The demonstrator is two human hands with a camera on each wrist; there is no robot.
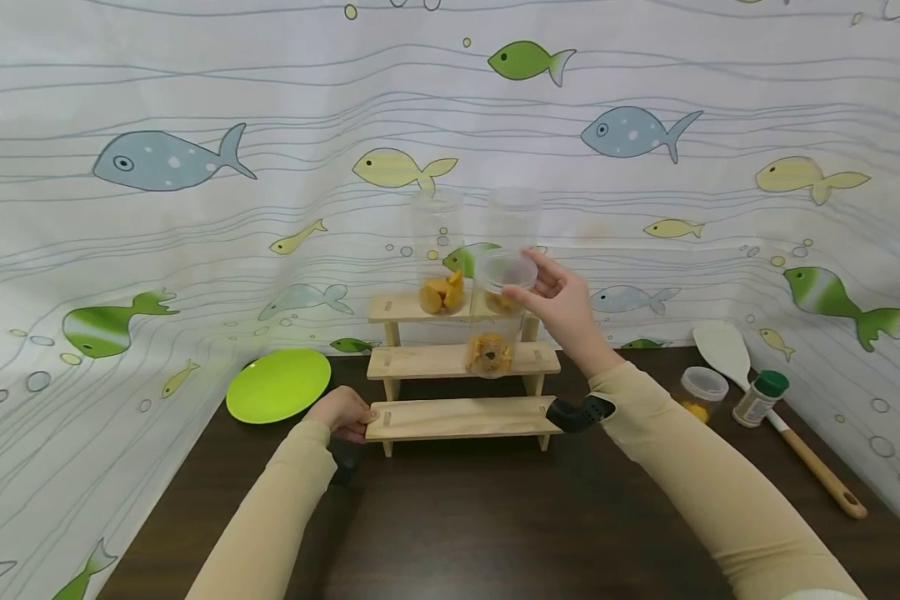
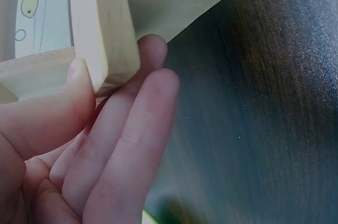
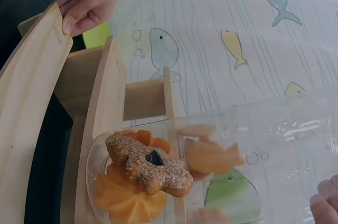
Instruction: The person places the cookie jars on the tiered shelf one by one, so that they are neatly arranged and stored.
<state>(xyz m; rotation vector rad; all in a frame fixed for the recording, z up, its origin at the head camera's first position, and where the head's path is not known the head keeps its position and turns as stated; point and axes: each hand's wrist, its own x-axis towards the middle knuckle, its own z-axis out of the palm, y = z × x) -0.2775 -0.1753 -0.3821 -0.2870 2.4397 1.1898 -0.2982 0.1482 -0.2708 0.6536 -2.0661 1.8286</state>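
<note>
A three-step wooden rack (image 1: 457,418) stands on the dark table. My left hand (image 1: 342,410) pinches the left end of its lowest step, thumb on top and fingers underneath; the left wrist view shows the thumb against the wood (image 2: 105,28). My right hand (image 1: 570,312) holds a tall clear jar (image 1: 492,321) by its upper end, over the middle step. Inside the jar's bottom are cookies (image 3: 150,163), one sugar-dusted with a dark centre. Whether its base touches the step I cannot tell. Behind it, two similar jars, the left jar (image 1: 440,250) and right jar (image 1: 515,215), stand on the top step.
At left lies a bright green plate (image 1: 279,386). On the right are a small clear container (image 1: 701,390) with yellow contents, a green-capped shaker (image 1: 761,400) and a white spatula with a wooden handle (image 1: 817,462). Fish-patterned cloth (image 1: 172,267) hangs behind.
</note>
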